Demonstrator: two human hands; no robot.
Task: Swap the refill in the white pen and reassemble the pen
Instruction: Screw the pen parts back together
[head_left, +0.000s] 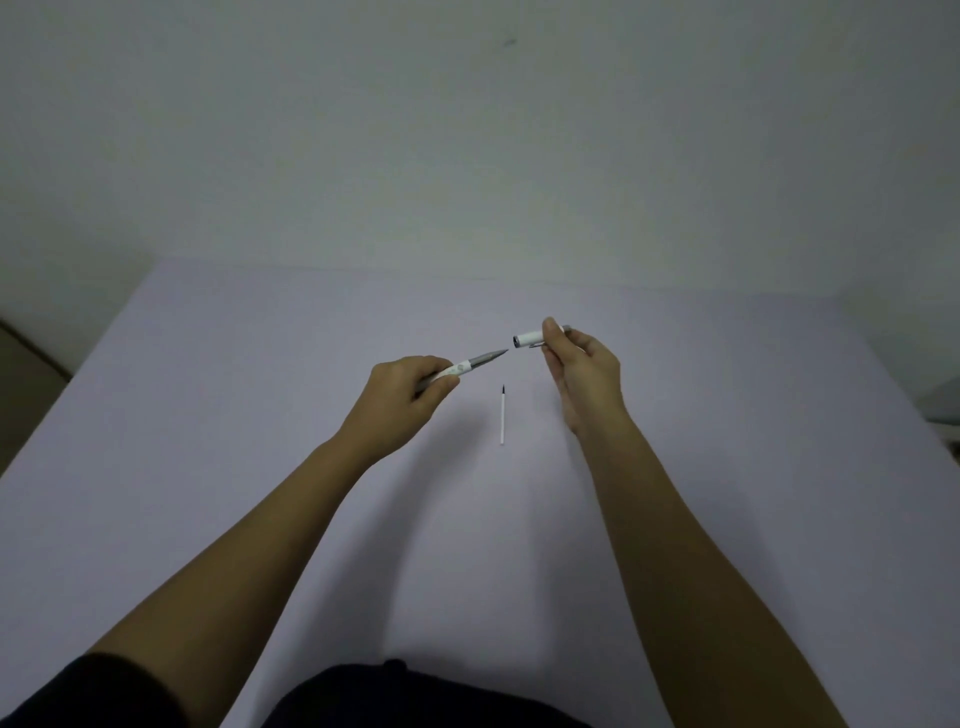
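Observation:
My left hand (410, 387) grips the white pen body (470, 365), whose grey pointed tip aims up and to the right. My right hand (579, 371) holds the white pen cap (530, 339) level, its open end facing left toward the tip. A small gap separates tip and cap. A thin white refill (503, 415) with a dark point lies on the table (260, 415) between and just below the two hands, touched by neither.
The pale lilac table meets a plain wall at the back. A brownish object (26, 374) stands off the left edge, and a grey thing (943, 405) sits at the right edge. My dark clothing shows at the bottom.

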